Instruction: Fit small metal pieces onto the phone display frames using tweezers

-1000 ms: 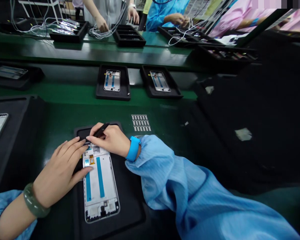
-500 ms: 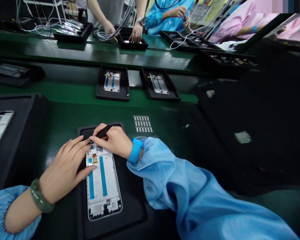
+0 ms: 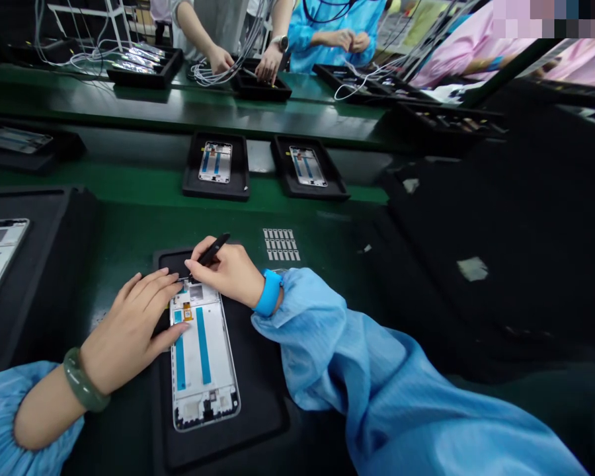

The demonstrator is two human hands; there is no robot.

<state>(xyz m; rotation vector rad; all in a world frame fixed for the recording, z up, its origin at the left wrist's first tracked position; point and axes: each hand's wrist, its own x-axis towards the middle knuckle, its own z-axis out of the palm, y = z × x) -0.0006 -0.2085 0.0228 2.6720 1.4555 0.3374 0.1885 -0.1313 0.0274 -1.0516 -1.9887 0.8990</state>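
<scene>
One camera, worn on the person's head, looks forward and down from above. The left hand (image 3: 129, 334) and right hand (image 3: 225, 272) appear close up near the bottom of the view. A green workbench (image 3: 119, 231) fills the middle, and a farther bench (image 3: 178, 109) runs along the top.

From here the tips of the black tweezers (image 3: 213, 250) are lost behind the fingers of the right hand (image 3: 225, 272), and I can't see the far end of the phone frame (image 3: 203, 357) well past the left hand (image 3: 129, 324). Silver pieces (image 3: 281, 244) too small to identify. Far co-worker (image 3: 218, 20) cut off by top edge. Top-right corner patch (image 3: 550, 16) pixelated.
</scene>
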